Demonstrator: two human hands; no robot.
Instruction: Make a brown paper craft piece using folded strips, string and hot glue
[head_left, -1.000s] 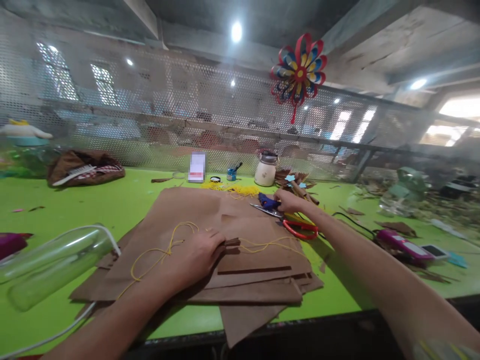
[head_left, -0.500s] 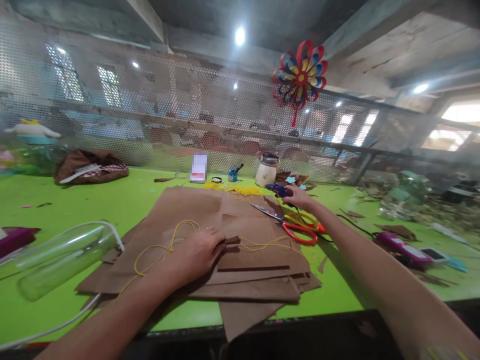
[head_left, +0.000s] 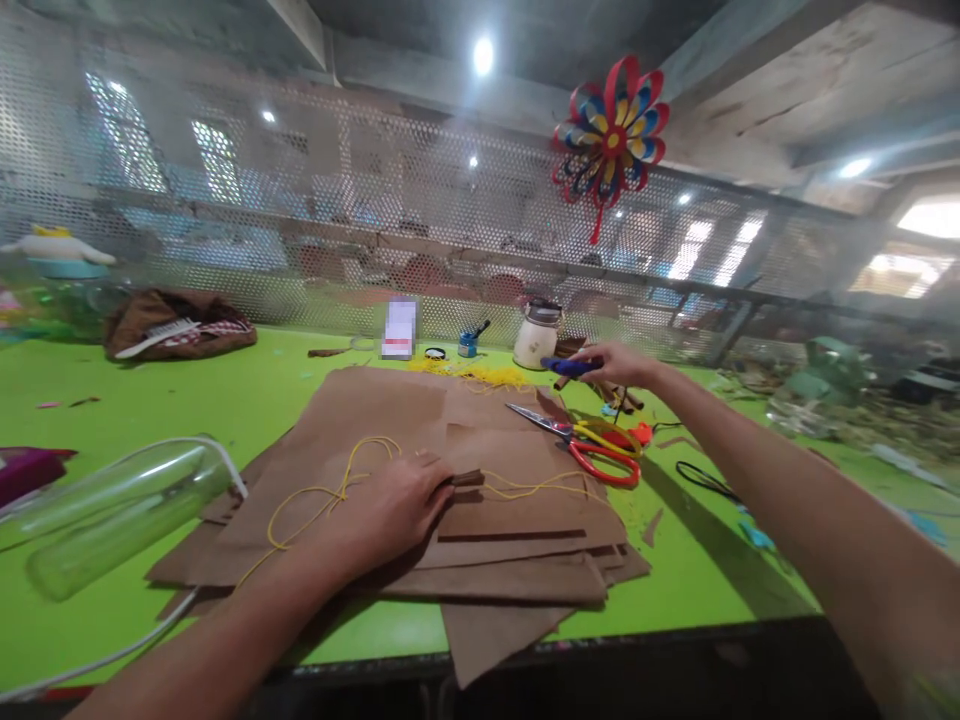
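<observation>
My left hand rests on a stack of brown paper sheets, its fingers closed on a narrow folded strip of brown paper. Thin yellow string loops beside that hand and also runs out to the right of the strip. Farther back on the right, my right hand is closed around a blue glue gun, held above the table with its nozzle pointing left. Scissors with red and yellow handles lie on the paper's right edge, below the glue gun.
A clear plastic cylinder lies at the left. Along the back stand a phone, a small blue bottle and a white jar. A brown cloth bag lies back left. A black cord curls near my right forearm.
My right hand has lifted the glue gun slightly and moved it to the right. My forearm now covers the purple box at the right. My left hand stays on the strip.
</observation>
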